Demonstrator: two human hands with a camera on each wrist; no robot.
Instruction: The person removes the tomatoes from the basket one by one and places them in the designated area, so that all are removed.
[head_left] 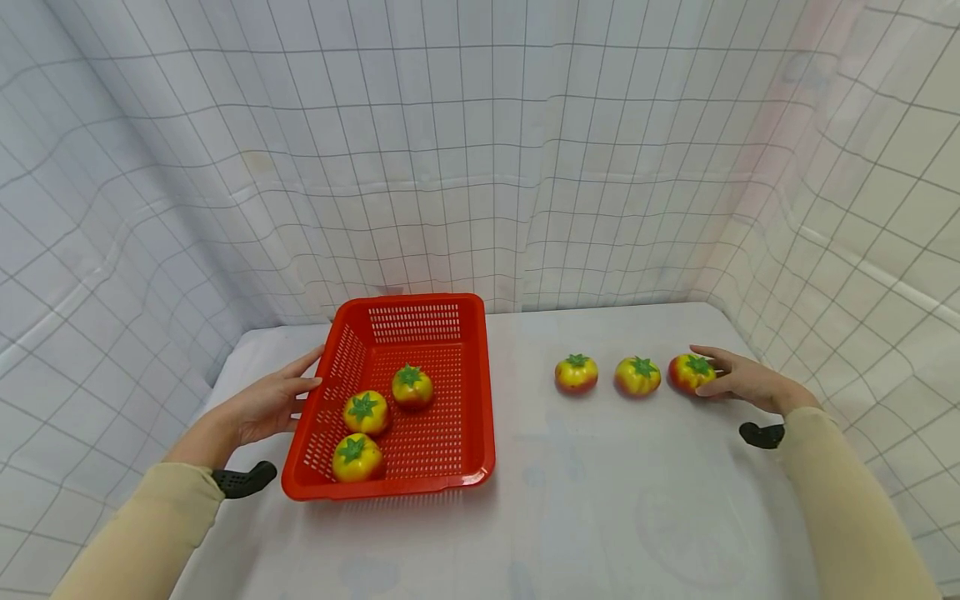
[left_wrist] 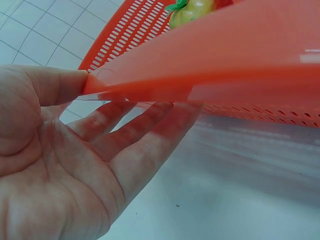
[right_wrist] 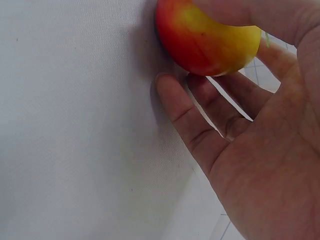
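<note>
My left hand [head_left: 268,406] is at the left side of a red plastic basket [head_left: 480,400], thumb on the rim and the other fingers beneath it on the outer side. Inside the basket sit three red-and-yellow toy tomatoes with green leafy tops: a rear tomato [head_left: 412,387], a middle one [head_left: 366,413] and a front one [head_left: 357,458]. Far to the right, my right hand [head_left: 750,382] has its thumb and fingers around another tomato [right_wrist: 210,42], which rests on the table. In the right wrist view, the thumb covers part of its top.
Two more tomatoes stand in a row between the basket and my right hand, a left one [head_left: 576,374] and a right one [head_left: 637,377]. They are on a white-covered table [head_left: 600,517]. White curtains with a grid pattern [head_left: 480,167] enclose the back and both sides.
</note>
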